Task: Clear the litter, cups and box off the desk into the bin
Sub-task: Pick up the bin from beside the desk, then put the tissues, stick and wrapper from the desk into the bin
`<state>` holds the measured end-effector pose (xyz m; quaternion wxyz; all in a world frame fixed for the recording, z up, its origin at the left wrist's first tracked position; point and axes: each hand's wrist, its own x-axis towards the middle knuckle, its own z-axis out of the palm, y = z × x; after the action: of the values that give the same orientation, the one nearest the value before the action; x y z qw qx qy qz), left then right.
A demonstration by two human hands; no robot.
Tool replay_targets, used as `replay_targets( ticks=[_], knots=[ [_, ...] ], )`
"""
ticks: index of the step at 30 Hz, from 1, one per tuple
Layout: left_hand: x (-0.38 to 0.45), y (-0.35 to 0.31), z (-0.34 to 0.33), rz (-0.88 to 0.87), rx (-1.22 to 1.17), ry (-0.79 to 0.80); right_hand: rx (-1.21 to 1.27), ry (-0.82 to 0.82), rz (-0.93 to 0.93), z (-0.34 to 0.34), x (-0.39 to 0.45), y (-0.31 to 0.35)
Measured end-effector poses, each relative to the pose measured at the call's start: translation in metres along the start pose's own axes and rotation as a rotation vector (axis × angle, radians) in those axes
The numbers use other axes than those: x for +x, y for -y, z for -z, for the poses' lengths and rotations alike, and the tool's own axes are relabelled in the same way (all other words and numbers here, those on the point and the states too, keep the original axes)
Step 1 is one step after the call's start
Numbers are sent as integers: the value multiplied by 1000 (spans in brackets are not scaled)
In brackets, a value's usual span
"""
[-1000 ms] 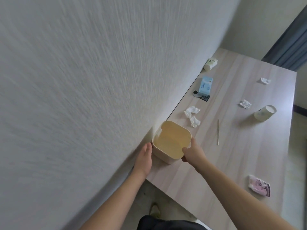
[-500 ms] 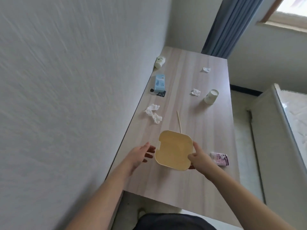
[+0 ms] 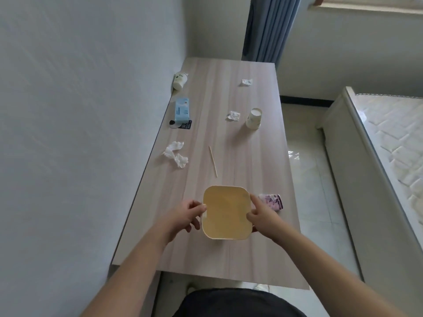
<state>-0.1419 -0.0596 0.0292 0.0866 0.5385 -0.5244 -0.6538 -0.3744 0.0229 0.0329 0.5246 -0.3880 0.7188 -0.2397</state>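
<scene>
Bin: I've got the yellow bin [image 3: 225, 212] on the near middle of the tabletop [image 3: 251, 156], mouth up, nothing showing inside.
Left hand: my left hand [image 3: 186, 213] is on the bin's left rim, fingers curled, thumb and fingertips pinching the edge.
Right hand: my right hand [image 3: 261, 213] grips the right rim, thumb over the lip, fingers wrapped down the outside wall.
Pink cup: a crushed pink printed cup [image 3: 273, 201] lies on its side just right of the bin, right behind my right hand.
Stick: a thin wooden stick [image 3: 212, 161] lies just beyond the bin, running near to far.
Tissue: a crumpled white tissue [image 3: 175, 153] sits left of the stick, near the wall edge.
Box: the light blue box [image 3: 182, 109] lies flat farther along the left edge, its near end over a small dark card [image 3: 185, 125].
Far cup: a white paper cup [image 3: 180, 80] lies on its side at the far left, against the wall.
Upright cup: another white paper cup [image 3: 254, 118] stands mid-right, with a scrap of white wrapper [image 3: 233, 115] just to its left.
Far scrap: one more white scrap [image 3: 247, 82] sits toward the far right.
Room: bed [image 3: 389, 138] off to the right, blue curtain [image 3: 267, 28] past the far end.
</scene>
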Motion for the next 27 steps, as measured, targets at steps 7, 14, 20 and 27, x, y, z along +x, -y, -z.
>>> replay_targets(
  ticks=[7,14,20,27],
  knots=[
    [-4,-12,-47,5,-294,-200,100,229,85,56,13,-29],
    [-21,-25,-75,-64,-546,-281,-589,-234,97,95,73,-75],
    [-30,-31,-105,-57,-631,-378,-921,29,237,88,93,-117],
    [-35,-29,-125,-16,-656,-374,-1054,-215,471,105,70,-172]
  ],
)
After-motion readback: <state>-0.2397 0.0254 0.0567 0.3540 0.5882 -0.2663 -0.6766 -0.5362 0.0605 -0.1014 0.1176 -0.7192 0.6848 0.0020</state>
